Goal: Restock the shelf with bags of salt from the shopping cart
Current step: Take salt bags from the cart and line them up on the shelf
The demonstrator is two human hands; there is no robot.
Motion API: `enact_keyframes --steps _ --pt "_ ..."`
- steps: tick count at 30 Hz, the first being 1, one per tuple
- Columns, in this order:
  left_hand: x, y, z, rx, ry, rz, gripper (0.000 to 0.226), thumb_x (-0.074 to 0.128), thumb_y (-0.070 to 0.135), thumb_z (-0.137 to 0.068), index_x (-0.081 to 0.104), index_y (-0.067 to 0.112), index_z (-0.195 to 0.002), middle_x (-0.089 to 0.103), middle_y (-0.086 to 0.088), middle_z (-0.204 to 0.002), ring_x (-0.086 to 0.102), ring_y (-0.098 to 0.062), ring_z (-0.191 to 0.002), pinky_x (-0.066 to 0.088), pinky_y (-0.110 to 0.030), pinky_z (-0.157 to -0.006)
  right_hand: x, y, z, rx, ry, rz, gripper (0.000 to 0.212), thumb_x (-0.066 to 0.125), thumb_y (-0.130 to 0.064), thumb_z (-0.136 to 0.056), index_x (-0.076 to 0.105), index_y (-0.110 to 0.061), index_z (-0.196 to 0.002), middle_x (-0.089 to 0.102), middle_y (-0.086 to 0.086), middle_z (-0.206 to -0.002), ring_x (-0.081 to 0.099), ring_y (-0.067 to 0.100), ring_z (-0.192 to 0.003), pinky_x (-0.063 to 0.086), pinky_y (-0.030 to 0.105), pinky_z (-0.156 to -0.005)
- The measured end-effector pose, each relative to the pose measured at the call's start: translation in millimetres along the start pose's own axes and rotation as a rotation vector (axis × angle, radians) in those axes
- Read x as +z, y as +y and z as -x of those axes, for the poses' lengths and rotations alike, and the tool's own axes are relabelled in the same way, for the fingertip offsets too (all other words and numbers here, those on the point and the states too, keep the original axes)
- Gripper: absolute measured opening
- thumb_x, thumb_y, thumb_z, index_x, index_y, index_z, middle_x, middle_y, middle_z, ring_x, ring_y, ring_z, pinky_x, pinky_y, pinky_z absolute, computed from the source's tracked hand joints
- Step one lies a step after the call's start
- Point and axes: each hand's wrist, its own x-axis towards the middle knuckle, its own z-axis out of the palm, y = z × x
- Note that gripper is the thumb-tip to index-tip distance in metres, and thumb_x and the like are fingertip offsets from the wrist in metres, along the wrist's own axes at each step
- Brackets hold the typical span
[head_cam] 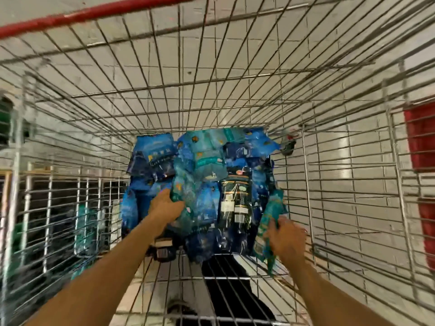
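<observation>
I look down into a wire shopping cart (329,208) whose bottom holds a pile of blue and teal salt bags (211,165). My left hand (164,205) reaches into the pile and grips a teal bag (186,196) near the middle. My right hand (286,241) holds another teal bag (270,222) upright at the pile's right side, lifted a little off the others. The picture is blurred by motion, so finger positions are hard to make out.
The cart's red handle bar (94,15) runs across the top left. A shelf (58,208) with dark and green goods shows through the cart's left wall. Red items (421,137) stand at the right. White floor tiles lie beneath.
</observation>
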Motion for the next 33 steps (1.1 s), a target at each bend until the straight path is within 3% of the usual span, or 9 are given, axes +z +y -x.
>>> enact_keyframes --steps 5,9,14,19,22,25,28,30,33 --pt "-37.8 -3.8 60.0 0.117 -0.014 0.103 0.056 0.071 0.019 -0.088 0.041 0.008 -0.135 0.059 -0.014 -0.122 0.061 -0.025 -0.095 0.053 -0.029 -0.075 -84.5 -35.4 17.6 -0.124 -0.106 -0.447 0.033 0.057 -0.03 -0.098 0.066 -0.01 -0.074 0.066 0.012 -0.076 0.06 0.026 -0.072 0.046 0.038 -0.066" --pt "-70.6 8.9 121.3 0.256 0.013 0.154 0.073 0.07 0.03 -0.089 0.034 0.008 -0.148 0.044 -0.015 -0.148 0.043 -0.035 -0.135 0.039 -0.05 -0.109 -154.5 -93.7 66.4 -0.28 -0.148 -0.494 0.043 0.06 -0.03 -0.096 0.048 -0.016 -0.056 0.049 0.005 -0.058 0.047 0.021 -0.054 0.033 0.031 -0.053" --pt "-105.1 16.4 228.4 0.426 0.108 0.527 0.05 0.07 0.018 -0.09 0.052 0.017 -0.136 0.062 -0.006 -0.127 0.061 -0.022 -0.107 0.054 -0.017 -0.077 -223.4 -171.1 175.5 -0.492 -0.259 -0.608 0.032 0.063 -0.018 -0.087 0.052 -0.001 -0.062 0.04 0.011 -0.06 0.039 0.02 -0.057 0.032 0.029 -0.055" --pt "-143.9 -15.3 348.3 0.515 0.128 0.969 0.043 0.053 0.0 -0.092 0.053 0.016 -0.132 0.064 -0.02 -0.124 0.059 -0.04 -0.116 0.043 -0.06 -0.103 -249.4 -217.1 309.6 -0.727 -0.116 -0.626 0.045 0.062 -0.017 -0.084 0.046 -0.017 -0.042 0.038 -0.01 -0.04 0.042 0.015 -0.054 0.027 0.023 -0.042" --pt "-167.2 -50.0 418.9 0.58 0.12 1.253 0.056 0.062 0.015 -0.08 0.052 0.015 -0.135 0.066 -0.019 -0.12 0.066 -0.037 -0.103 0.053 -0.054 -0.092 -248.6 -229.2 391.1 -0.925 -0.074 -0.564 0.049 0.063 -0.031 -0.087 0.053 -0.022 -0.04 0.034 -0.003 -0.035 0.035 0.014 -0.044 0.026 0.03 -0.046" --pt "-181.4 -101.6 479.2 0.716 0.206 1.355 0.058 0.067 0.013 -0.073 0.055 0.021 -0.13 0.072 -0.011 -0.111 0.072 -0.029 -0.091 0.059 -0.041 -0.073 -241.1 -237.1 470.1 -1.166 -0.084 -0.54 0.05 0.056 -0.045 -0.094 0.06 -0.018 -0.052 0.057 0.0 -0.05 0.056 0.023 -0.056 0.044 0.033 -0.058" --pt "-189.4 -156.8 521.5 0.744 0.423 1.361 0.068 0.077 0.002 -0.068 0.055 0.023 -0.129 0.073 -0.009 -0.11 0.072 -0.026 -0.094 0.059 -0.035 -0.072 -227.3 -240.1 527.6 -1.324 -0.13 -0.636 0.011 0.069 -0.017 -0.086 0.059 -0.018 -0.088 0.063 0.011 -0.09 0.061 0.026 -0.082 0.051 0.043 -0.08" --pt "-193.3 -195.9 547.4 0.729 0.57 1.38 0.07 0.073 0.006 -0.068 0.054 0.03 -0.13 0.072 -0.006 -0.116 0.07 -0.026 -0.102 0.059 -0.036 -0.079 -209.2 -238.6 562.5 -1.361 -0.089 -0.671 0.046 0.081 -0.013 -0.072 0.05 -0.017 -0.106 0.052 0.009 -0.108 0.056 0.021 -0.097 0.048 0.041 -0.091" --pt "-191.6 -245.2 584.1 0.677 0.747 1.431 0.074 0.079 0.013 -0.066 0.053 0.034 -0.131 0.072 -0.001 -0.117 0.07 -0.021 -0.104 0.059 -0.034 -0.08 -184.4 -230.3 603.0 -1.367 -0.204 -0.583 0.062 0.087 -0.043 -0.064 0.048 -0.02 -0.107 0.059 0.002 -0.108 0.059 0.017 -0.099 0.05 0.038 -0.089"
